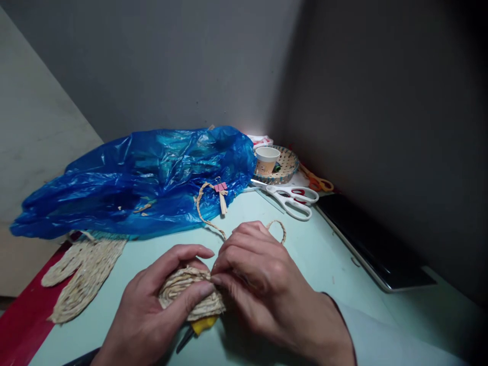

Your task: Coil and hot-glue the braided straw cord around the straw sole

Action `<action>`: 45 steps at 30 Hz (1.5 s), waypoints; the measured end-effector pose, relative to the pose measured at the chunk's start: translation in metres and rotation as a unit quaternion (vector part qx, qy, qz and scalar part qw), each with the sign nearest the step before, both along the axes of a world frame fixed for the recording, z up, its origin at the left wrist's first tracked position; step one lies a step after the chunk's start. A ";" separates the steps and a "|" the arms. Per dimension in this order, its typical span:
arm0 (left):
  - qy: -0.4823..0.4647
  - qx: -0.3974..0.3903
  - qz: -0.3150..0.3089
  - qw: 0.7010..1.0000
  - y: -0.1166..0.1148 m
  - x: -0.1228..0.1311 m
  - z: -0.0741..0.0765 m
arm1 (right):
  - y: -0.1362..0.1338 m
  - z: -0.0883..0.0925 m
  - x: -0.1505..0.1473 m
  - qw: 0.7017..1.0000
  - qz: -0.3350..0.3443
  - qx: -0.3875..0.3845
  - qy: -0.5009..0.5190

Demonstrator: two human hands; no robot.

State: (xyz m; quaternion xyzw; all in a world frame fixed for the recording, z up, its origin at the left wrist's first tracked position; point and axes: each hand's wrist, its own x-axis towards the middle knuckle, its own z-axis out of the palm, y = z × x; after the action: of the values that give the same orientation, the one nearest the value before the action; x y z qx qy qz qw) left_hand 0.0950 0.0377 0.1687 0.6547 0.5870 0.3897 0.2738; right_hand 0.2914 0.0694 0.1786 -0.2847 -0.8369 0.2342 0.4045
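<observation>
A coiled piece of braided straw (pixel 190 292) is held in my left hand (pixel 156 300), thumb on its near face and fingers behind it. My right hand (pixel 259 274) is closed at the coil's right edge, with thumb and fingertips pinched together there. A thin straw braid (pixel 201 208) runs from a pink binder clip (pixel 220 187) down behind my right hand, and a loop of it shows past the knuckles. What exactly sits between the right fingertips is hidden. Below the coil, a yellow and black tool (pixel 204 324) shows in part.
A blue plastic bag (pixel 152 173) spreads across the back left, over part of a flat woven straw piece (pixel 87 274). White-handled scissors (pixel 293 195), a paper cup (pixel 267 161) in a woven basket (pixel 287 162), orange-handled scissors (pixel 320 183) and a black-screened tablet (pixel 373 244) lie toward the right. Grey walls enclose the table.
</observation>
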 end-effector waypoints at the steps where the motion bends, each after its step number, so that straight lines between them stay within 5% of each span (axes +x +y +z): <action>1: 0.013 0.012 -0.001 1.000 0.000 0.000 0.000 | -0.001 -0.001 -0.001 0.999 -0.005 -0.029 0.017; 6: 0.016 0.002 0.055 0.998 -0.005 0.008 0.003 | -0.002 -0.003 -0.009 0.982 -0.037 -0.163 0.093; 12: -0.003 -0.005 0.092 0.996 -0.007 0.014 0.011 | -0.004 -0.002 -0.012 0.973 -0.050 -0.188 0.125; 28: 0.017 0.034 0.080 0.996 -0.010 0.011 0.008 | -0.010 0.002 -0.009 0.981 -0.031 -0.149 0.121; 35: 0.040 0.038 0.028 0.998 -0.004 -0.004 0.003 | 0.000 0.015 0.008 0.960 -0.099 -0.162 0.209; 39: 0.027 0.016 0.101 0.994 -0.004 -0.005 0.004 | 0.006 0.015 0.015 0.970 -0.086 -0.158 0.163; 45: -0.033 -0.009 0.103 0.994 -0.007 0.000 0.001 | 0.007 0.017 0.014 0.985 -0.069 -0.078 0.135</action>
State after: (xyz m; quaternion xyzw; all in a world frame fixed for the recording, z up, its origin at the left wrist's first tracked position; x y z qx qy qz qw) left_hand 0.0950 0.0311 0.1702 0.5750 0.6457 0.4315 0.2575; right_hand 0.3049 0.0762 0.1961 -0.3385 -0.7323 0.3066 0.5051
